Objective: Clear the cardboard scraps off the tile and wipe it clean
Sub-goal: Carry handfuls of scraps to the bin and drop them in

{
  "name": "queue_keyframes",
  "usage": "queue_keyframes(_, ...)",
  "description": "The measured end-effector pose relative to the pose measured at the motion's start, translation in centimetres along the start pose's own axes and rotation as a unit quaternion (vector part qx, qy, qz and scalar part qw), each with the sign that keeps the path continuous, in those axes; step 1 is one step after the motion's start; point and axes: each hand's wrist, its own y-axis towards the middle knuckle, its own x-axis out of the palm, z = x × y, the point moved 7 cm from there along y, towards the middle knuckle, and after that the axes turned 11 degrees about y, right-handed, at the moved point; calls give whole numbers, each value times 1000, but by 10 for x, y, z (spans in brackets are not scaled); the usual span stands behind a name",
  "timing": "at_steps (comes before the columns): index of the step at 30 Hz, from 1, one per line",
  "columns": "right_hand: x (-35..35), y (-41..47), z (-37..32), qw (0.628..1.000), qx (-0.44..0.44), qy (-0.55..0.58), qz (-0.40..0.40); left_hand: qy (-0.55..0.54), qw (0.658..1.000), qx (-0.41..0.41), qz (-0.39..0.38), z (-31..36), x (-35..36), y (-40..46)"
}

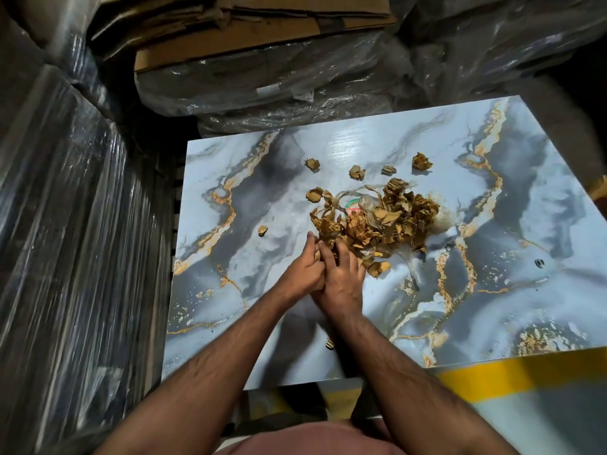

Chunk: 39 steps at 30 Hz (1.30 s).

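**Scraps gathered at the pile's near edge**

Hands meet on the glossy marbled tile (377,307): your left hand (303,269) curls round a few cardboard scraps, your right hand (343,277) lies flat with its fingers in the pile (377,221). Cup both palms and sweep inward, then collect the strays (356,172) beyond. Scraps are torn, crumpled, corrugated; thin clear plastic (407,261) lies among them.

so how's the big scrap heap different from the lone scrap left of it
The heap is a broad tangle of many pieces mixed with clear plastic; the lone scrap is one small piece. Both hands touch the heap's near edge; the lone scrap lies untouched, apart. Both are brown cardboard on the tile.
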Motion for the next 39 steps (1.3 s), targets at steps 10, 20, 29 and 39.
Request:
queue_keyframes(10,5,14,-3,999,21,37,25,69,993,4,93,9,-16,2)
queue_keyframes(20,-55,22,-15,985,-7,168,47,-6,970,-5,243,10,-60,-7)
queue_keyframes(29,-138,84,-17,923,113,367,-5,41,970,72,228,84,-80,9)
queue_keyframes(39,-220,161,-56,895,56,431,-100,182,950,223,124,183,-69,0)
